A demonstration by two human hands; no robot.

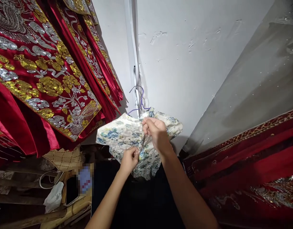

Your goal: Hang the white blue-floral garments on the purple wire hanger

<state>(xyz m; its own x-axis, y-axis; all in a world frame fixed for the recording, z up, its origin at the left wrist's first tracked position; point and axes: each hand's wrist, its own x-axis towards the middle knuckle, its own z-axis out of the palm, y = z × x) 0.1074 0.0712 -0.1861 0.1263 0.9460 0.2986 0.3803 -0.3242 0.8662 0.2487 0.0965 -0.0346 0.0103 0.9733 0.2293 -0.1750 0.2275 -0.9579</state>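
A cream blouse (117, 133) with a blue and green floral print hangs on a purple wire hanger (142, 103) in front of the wall. Low on the blouse's front, my left hand (130, 160) is closed, pinching the cloth around the front edge. A thin pale strand shows at its fingertips. Higher up, near the neckline, my right hand (156, 129) is closed in a pinch, just in front of the fabric. What sits between its fingertips is too small to make out.
Red garments with gold and silver embroidery (51, 86) hang at the left. Below them, a phone (72, 190) and a crumpled white wrapper (53, 197) lie on a wooden surface. At the right are a translucent plastic sheet (232, 98) and dark red fabric (263, 168).
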